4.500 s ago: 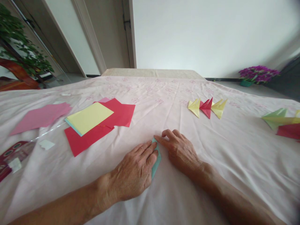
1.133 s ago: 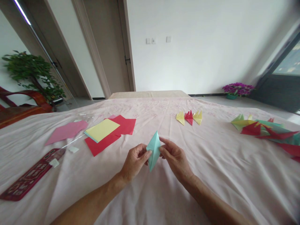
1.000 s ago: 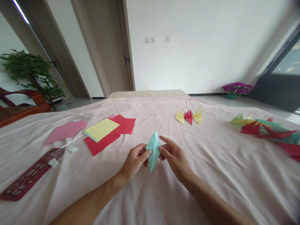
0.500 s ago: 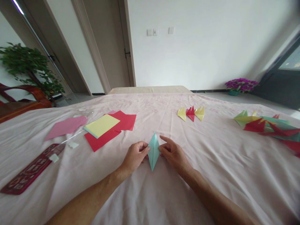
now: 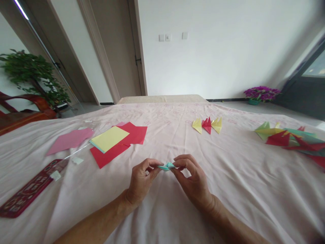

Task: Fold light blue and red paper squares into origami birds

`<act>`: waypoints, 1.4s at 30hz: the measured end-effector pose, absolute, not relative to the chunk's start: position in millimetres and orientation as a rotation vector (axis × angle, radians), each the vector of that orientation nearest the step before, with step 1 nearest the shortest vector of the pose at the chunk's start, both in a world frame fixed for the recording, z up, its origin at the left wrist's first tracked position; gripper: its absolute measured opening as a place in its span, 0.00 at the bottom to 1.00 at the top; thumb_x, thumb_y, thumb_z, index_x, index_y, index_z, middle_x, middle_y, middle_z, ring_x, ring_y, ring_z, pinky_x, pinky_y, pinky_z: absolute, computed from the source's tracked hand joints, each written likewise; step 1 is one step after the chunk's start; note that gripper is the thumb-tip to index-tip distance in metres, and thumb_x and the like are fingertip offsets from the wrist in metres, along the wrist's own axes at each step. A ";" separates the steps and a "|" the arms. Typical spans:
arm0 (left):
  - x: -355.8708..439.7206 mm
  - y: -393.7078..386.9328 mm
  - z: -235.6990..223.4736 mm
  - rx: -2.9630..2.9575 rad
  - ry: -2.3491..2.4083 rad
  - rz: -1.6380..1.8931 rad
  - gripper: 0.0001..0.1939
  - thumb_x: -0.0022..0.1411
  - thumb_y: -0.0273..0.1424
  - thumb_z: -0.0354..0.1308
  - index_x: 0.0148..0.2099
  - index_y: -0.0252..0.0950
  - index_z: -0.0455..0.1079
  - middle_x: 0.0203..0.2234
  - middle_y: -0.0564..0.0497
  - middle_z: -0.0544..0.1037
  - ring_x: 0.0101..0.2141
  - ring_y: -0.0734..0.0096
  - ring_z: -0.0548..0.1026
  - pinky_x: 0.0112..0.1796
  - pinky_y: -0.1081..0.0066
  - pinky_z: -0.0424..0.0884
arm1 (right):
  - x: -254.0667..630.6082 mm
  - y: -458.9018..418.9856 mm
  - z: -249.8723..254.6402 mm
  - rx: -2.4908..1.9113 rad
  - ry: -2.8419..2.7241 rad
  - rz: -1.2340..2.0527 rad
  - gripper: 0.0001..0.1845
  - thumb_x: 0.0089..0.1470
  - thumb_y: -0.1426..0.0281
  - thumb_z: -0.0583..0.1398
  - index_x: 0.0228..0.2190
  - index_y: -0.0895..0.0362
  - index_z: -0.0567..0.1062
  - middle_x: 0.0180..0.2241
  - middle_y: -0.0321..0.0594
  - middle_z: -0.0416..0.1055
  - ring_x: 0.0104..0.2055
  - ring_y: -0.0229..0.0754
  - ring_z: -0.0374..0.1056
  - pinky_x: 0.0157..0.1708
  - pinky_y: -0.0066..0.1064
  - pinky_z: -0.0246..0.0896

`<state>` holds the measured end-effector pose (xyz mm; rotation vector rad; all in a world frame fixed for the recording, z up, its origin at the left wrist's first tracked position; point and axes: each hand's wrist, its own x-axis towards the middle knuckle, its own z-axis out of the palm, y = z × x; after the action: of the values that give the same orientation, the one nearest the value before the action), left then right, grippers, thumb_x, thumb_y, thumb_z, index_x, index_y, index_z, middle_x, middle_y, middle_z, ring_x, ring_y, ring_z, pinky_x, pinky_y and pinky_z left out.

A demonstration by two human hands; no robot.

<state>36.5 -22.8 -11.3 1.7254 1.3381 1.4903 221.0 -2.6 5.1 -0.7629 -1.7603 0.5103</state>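
A folded piece of light-blue origami paper (image 5: 167,166) is held between my two hands, over the middle of the cloth. It is seen nearly end-on, so its diamond faces are foreshortened. My left hand (image 5: 143,179) pinches its left edge between thumb and fingers. My right hand (image 5: 191,178) pinches the right edge, with the thumb below and the fingers curled above. Beyond the hands stand three small folded paper shapes in a row: a yellow one (image 5: 197,126), a red one (image 5: 207,125) and another yellow one (image 5: 216,125).
Red sheets (image 5: 137,134) lie under a yellow sheet (image 5: 109,139), with pink paper (image 5: 71,139) farther left. At the left edge is a dark red packaged item (image 5: 27,191). Several folded paper pieces (image 5: 278,138) are heaped at the right. A pink cloth (image 5: 162,210) covers the table.
Both hands stay on the light-blue paper. It has turned from showing its upright diamond face to being seen almost end-on. Earlier it lay flat under my left hand on the cloth.
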 end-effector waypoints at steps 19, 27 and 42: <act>37.9 -25.7 -14.6 1.695 1.309 1.508 0.05 0.59 0.28 0.62 0.40 0.38 0.73 0.32 0.54 0.80 0.31 0.73 0.78 0.33 0.76 0.74 | 222.9 -9.1 8.4 -0.759 -1.792 0.328 0.10 0.54 0.81 0.60 0.30 0.54 0.68 0.27 0.34 0.65 0.29 0.36 0.63 0.28 0.28 0.60; 37.3 -27.3 -14.2 1.711 1.313 1.539 0.07 0.58 0.27 0.63 0.41 0.38 0.72 0.30 0.54 0.80 0.29 0.74 0.78 0.31 0.77 0.74 | 224.0 -8.7 5.0 -0.802 -1.805 0.344 0.08 0.54 0.78 0.62 0.33 0.54 0.70 0.28 0.34 0.68 0.29 0.36 0.64 0.28 0.28 0.61; 31.4 -23.9 -9.7 1.898 1.157 1.695 0.07 0.61 0.21 0.58 0.36 0.39 0.72 0.37 0.50 0.79 0.40 0.68 0.78 0.42 0.69 0.74 | 219.3 -15.3 1.0 -0.927 -1.406 1.117 0.10 0.60 0.63 0.57 0.42 0.54 0.69 0.35 0.39 0.70 0.33 0.40 0.70 0.27 0.31 0.71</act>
<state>31.4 -23.9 -9.7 1.8976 1.1571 1.6950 219.3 -15.3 1.0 -0.9270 -1.4060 1.1168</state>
